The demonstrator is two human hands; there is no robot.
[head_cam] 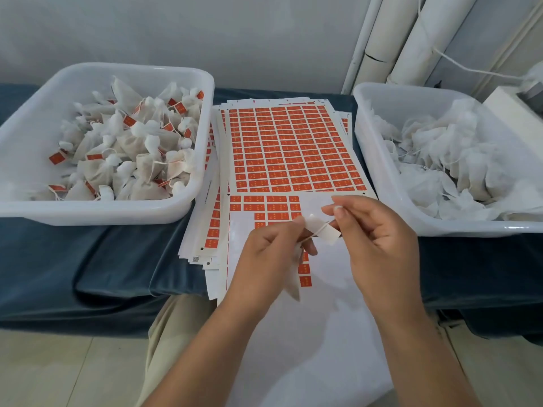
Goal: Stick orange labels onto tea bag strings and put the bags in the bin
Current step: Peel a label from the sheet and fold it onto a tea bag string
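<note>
At the left we see a white bin point(88, 214) on the blue cloth point(88, 259), full of tea bags with orange tags; in the middle lie the label sheets point(293, 148), the nearest one partly peeled; above it the left hand point(264, 254), fingers curled, pinches a label point(326, 232), white side up, with a string point(311, 235) across it; a tea bag point(295, 277) hangs below this hand; the right hand point(379, 245) pinches the label's other end between thumb and forefinger; at the right a second bin point(376, 160) holds bags without tags.
</note>
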